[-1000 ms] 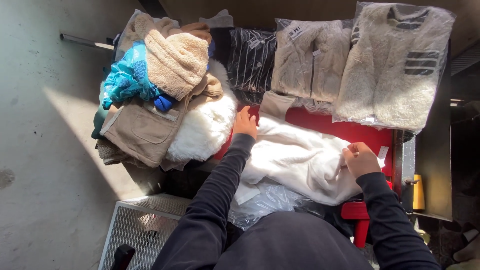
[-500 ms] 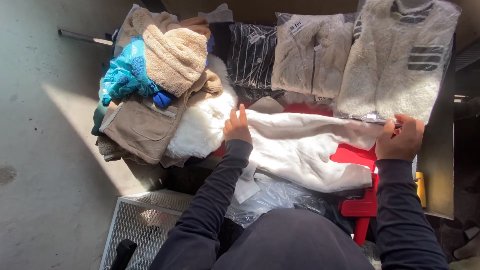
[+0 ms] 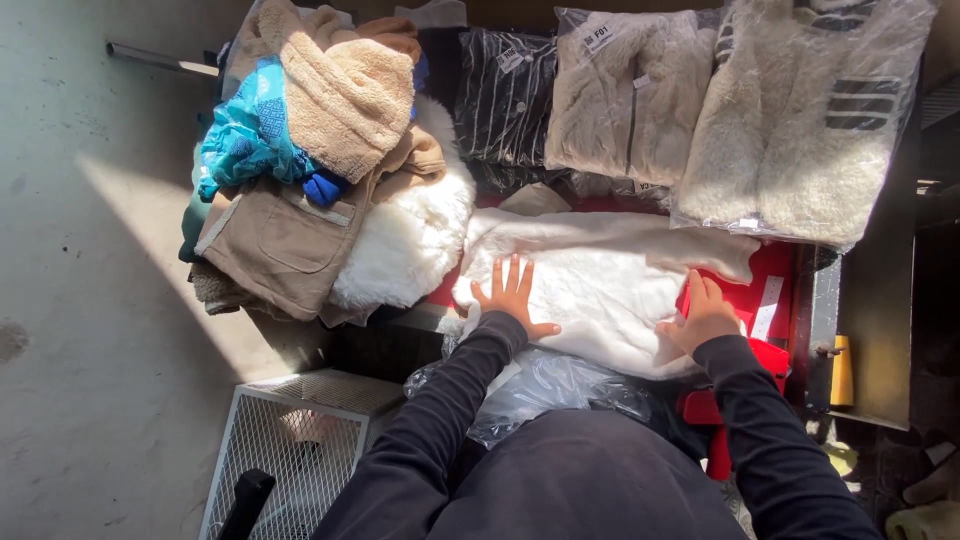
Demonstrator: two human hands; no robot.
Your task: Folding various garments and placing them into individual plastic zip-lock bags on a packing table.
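Both hands flat on a white fleece garment, centre of frame

Left hand (image 3: 512, 297), fingers spread, presses its left end; the white fleece garment (image 3: 600, 285) runs lengthwise left to right across the red surface (image 3: 765, 272); right hand (image 3: 703, 317), open, presses its lower right edge.

White fluffy fleece garment (image 3: 600, 275), folded flat across the red surface (image 3: 765, 275), one sleeve outstretched

Both arms, in dark long sleeves, reach forward from the body. The left hand (image 3: 512, 297) lies flat, palm down, fingers fanned wide apart. The right hand (image 3: 703, 318) also rests palm down, fingers extended and held closer together, wrist angled inward.
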